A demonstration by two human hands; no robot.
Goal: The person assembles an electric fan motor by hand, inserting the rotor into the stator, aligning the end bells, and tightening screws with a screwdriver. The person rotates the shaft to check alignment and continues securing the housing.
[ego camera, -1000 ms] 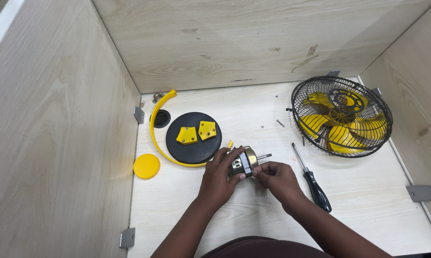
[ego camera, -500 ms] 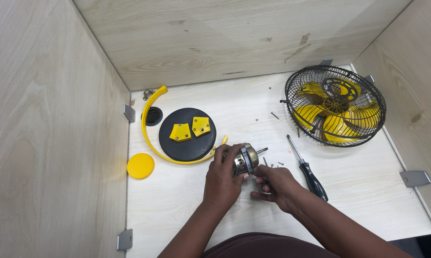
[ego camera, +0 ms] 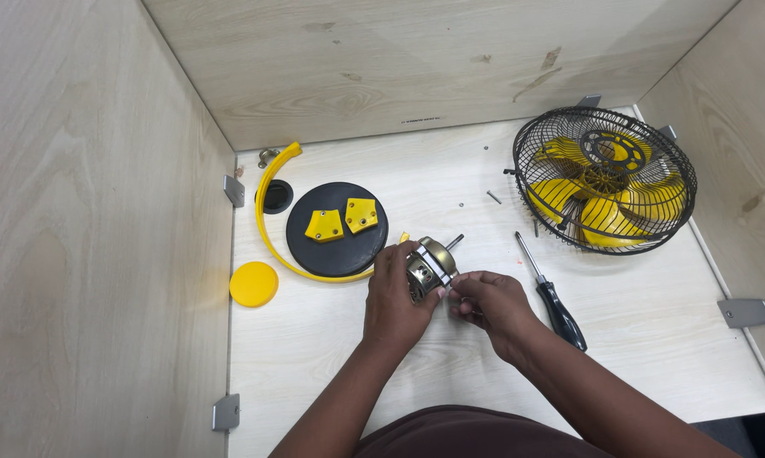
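My left hand [ego camera: 395, 298] grips a small metal fan motor [ego camera: 430, 263] with a shaft pointing up and to the right. My right hand [ego camera: 488, 305] pinches at the motor's lower right side, fingers closed on its edge; whether a small part sits between them I cannot tell. Both hands meet over the pale wooden table [ego camera: 450, 373]. A black-handled screwdriver [ego camera: 553, 295] lies just right of my right hand.
A black round base [ego camera: 337, 244] with two yellow brackets and a yellow curved arm [ego camera: 268, 212] lies to the left. A yellow disc [ego camera: 253, 284] lies lower left. A black wire fan cage with yellow blades [ego camera: 605, 178] rests at the right. Loose screws [ego camera: 493, 197] lie behind. Wooden walls enclose three sides.
Both hands stay on the motor, with only small finger shifts. The view has shifted slightly as my head moved.
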